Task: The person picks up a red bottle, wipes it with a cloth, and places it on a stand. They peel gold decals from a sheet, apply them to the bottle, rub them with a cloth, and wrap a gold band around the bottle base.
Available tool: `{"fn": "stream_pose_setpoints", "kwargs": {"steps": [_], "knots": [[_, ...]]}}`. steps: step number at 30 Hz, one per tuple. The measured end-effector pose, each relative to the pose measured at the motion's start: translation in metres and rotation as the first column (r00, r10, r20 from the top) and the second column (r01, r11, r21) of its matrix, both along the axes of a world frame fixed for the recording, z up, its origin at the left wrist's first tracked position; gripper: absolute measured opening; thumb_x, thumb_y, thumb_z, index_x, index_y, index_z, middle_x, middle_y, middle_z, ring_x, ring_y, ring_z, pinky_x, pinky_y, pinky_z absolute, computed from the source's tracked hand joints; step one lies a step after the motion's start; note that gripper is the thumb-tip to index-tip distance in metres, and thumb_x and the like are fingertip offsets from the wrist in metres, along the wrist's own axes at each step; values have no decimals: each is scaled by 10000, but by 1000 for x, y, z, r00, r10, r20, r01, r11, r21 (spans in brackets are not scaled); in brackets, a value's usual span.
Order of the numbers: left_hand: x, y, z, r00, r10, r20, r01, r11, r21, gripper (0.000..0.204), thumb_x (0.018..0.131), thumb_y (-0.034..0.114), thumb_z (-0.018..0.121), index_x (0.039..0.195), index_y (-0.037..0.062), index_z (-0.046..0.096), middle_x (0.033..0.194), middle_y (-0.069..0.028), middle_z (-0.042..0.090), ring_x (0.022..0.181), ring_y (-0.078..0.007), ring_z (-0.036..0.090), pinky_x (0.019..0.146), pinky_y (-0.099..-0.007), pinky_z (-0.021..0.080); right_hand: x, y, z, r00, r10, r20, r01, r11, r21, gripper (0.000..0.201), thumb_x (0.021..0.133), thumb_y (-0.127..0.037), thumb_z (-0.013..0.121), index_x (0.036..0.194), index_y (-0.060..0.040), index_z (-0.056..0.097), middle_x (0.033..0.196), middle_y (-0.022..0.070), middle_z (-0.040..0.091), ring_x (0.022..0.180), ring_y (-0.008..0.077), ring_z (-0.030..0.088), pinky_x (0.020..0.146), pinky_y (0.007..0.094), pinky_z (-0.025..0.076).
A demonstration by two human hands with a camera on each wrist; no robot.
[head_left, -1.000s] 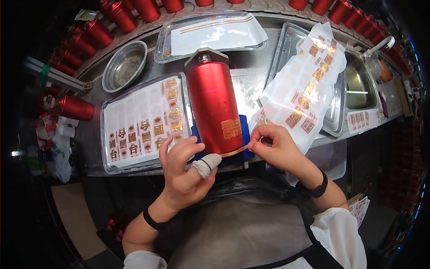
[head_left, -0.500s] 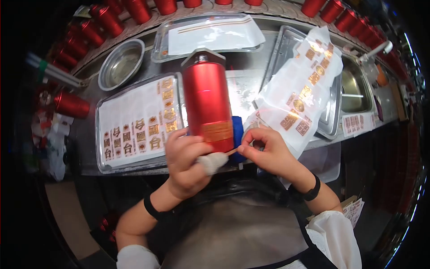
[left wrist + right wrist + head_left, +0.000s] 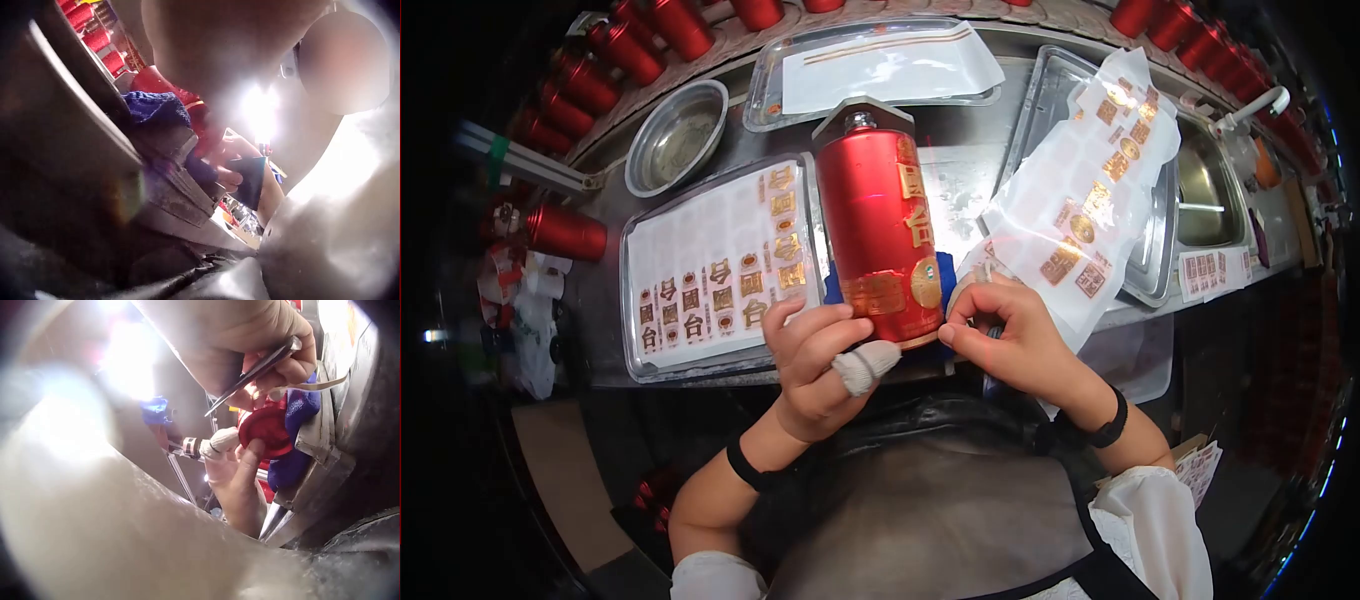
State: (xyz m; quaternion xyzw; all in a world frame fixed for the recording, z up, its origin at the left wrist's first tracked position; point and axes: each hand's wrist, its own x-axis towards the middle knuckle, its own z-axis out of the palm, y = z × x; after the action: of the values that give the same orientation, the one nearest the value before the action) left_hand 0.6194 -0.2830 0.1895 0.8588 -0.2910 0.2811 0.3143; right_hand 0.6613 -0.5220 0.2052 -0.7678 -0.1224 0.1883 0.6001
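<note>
A red bottle (image 3: 865,215) with gold decals lies on a blue cloth (image 3: 947,275), its base toward me. My left hand (image 3: 810,370) grips the base end; a white finger cot (image 3: 866,368) covers one finger, and in the right wrist view the thumb presses the red base (image 3: 272,431). Along the base rim runs a narrow gold strip (image 3: 920,341). My right hand (image 3: 1025,345) pinches at this strip beside the rim, and a loose pale end (image 3: 331,384) shows in the right wrist view. That hand also holds a slim pointed metal tool (image 3: 253,375) resembling tweezers.
On the left, a tray (image 3: 632,300) bears a decal sheet (image 3: 690,230). Another decal sheet (image 3: 1090,200) overlaps a tray at right, near a sink (image 3: 1210,190). Behind are a metal bowl (image 3: 675,140) and a tray with a striped sheet (image 3: 890,75). Red bottles (image 3: 625,50) line the back.
The bottle has turned on its long axis, so gold characters and a round emblem now face up at its right. My left fingers moved onto the base end; the right hand stays at the strip.
</note>
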Motion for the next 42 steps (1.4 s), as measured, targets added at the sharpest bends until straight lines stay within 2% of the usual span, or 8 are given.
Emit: {"fn": "stream_pose_setpoints", "kwargs": {"steps": [5, 8, 11, 21, 33, 38, 41, 42], "knots": [[20, -16, 6, 991, -107, 76, 96, 986, 133, 311, 703, 197, 819, 922, 208, 600, 1103, -6, 638, 1031, -247, 609, 978, -505, 360, -1, 3, -4, 999, -7, -34, 6, 1000, -18, 142, 828, -130, 745, 786, -43, 640, 775, 20, 583, 660, 110, 484, 605, 263, 408], [15, -14, 2, 997, -22, 70, 22, 1000, -8, 281, 667, 186, 831, 778, 189, 573, 1092, -3, 662, 1039, -228, 607, 965, -494, 372, 0, 0, -5, 998, 27, -48, -28, 999, -17, 135, 826, -130, 744, 790, -46, 644, 777, 21, 585, 665, 109, 486, 605, 265, 408], [2, -9, -13, 992, 122, 39, -116, 984, -131, 318, 666, 140, 854, 918, 219, 677, 1125, -21, 595, 1027, -259, 580, 921, -480, 395, 2, -2, 1, 998, 61, -29, -60, 998, 11, 125, 827, -129, 742, 798, -48, 651, 778, 22, 586, 671, 110, 491, 607, 268, 414], [-4, 3, -14, 996, 90, 26, -87, 989, -117, 401, 639, 70, 863, 974, 207, 690, 1136, -41, 578, 987, -275, 584, 852, -458, 422, 0, -5, 26, 994, 74, -80, -66, 993, 93, 140, 850, -127, 730, 807, -30, 639, 811, 20, 595, 700, 96, 523, 618, 251, 431], [-2, -2, -2, 998, 35, 54, -40, 994, 99, 455, 666, 146, 864, 1055, 232, 643, 1182, -22, 554, 1067, -266, 588, 955, -498, 376, 2, -4, 7, 995, 0, -96, 1, 1000, 10, 121, 858, -92, 731, 831, -19, 638, 842, -9, 616, 728, 54, 513, 662, 220, 428], [14, -16, 4, 996, -63, 63, 53, 988, 146, 321, 698, 187, 826, 958, 213, 638, 1085, 12, 637, 1088, -249, 595, 953, -504, 368, 0, 0, -4, 998, -5, -69, 3, 1000, -28, 148, 847, -153, 751, 849, -31, 667, 813, 18, 603, 688, 94, 511, 623, 246, 426], [11, -18, -3, 997, 40, 68, -37, 999, -33, 182, 694, 176, 796, 785, 195, 639, 1042, 26, 656, 1091, -220, 600, 964, -480, 357, 3, -4, 3, 998, 33, -51, -35, 999, -33, 138, 846, -156, 750, 854, -41, 675, 812, 9, 600, 677, 93, 502, 608, 243, 412], [11, -16, -8, 994, 55, 99, -46, 995, -92, 263, 685, 165, 824, 887, 208, 661, 1068, 19, 650, 1077, -237, 611, 962, -484, 359, 2, -6, 5, 997, 57, -52, -58, 998, -28, 133, 845, -156, 749, 855, -45, 677, 811, 7, 598, 674, 93, 499, 602, 243, 407]]}}
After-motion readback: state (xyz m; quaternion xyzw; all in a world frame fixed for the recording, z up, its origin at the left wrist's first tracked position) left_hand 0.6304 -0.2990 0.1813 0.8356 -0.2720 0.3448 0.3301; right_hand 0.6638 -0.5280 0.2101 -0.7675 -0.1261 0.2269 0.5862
